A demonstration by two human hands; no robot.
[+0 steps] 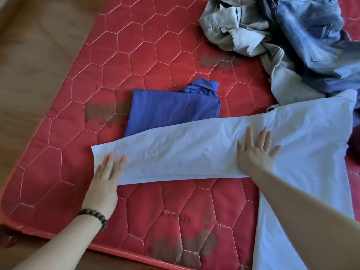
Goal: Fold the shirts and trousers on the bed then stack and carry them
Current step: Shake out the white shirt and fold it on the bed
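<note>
We see the pale blue shirt (194,154) spread across the red bed (155,55), both hands flat on it with fingers straight: left hand (109,172) at its end, right hand (255,151) mid-cloth. A folded dark blue shirt (171,110) lies partly beneath; crumpled trousers (282,36) are heaped beyond.

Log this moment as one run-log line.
stage: folding light blue shirt | left hand: flat on shirt end | right hand: flat mid-shirt | folded blue shirt: behind

**Both hands flat, palms down**

The left hand (109,170) lies with straight fingers, a beaded bracelet (93,217) on its wrist. Well apart, the right hand (255,151) presses down with fingers spread, forearm extended.
</note>
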